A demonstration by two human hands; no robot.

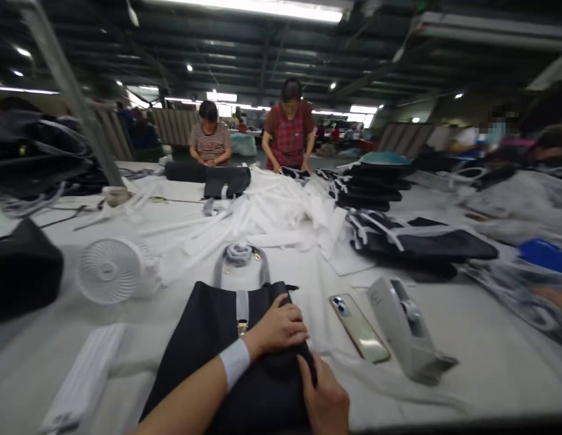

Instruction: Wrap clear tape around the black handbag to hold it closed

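Observation:
A dark handbag (199, 356) lies on the white table in front of me, its grey handle and a grey strap with a gold clasp (242, 327) at the top. My left hand (281, 326), with a white band around the wrist, lies over the bag's upper right part, fingers curled at the side edge. Lower on that same edge, my right hand (323, 389) pinches the bag's side between thumb and fingers. A rolled grey strap (239, 255) with gold hooks rests just behind the bag's top.
To the right are a phone (360, 329) and a grey tape dispenser (407, 332). A white fan (111, 272) stands left. White wrapping material (281, 205) is heaped behind, beside stacked dark bags (425, 241). Two people (290, 133) work across the table.

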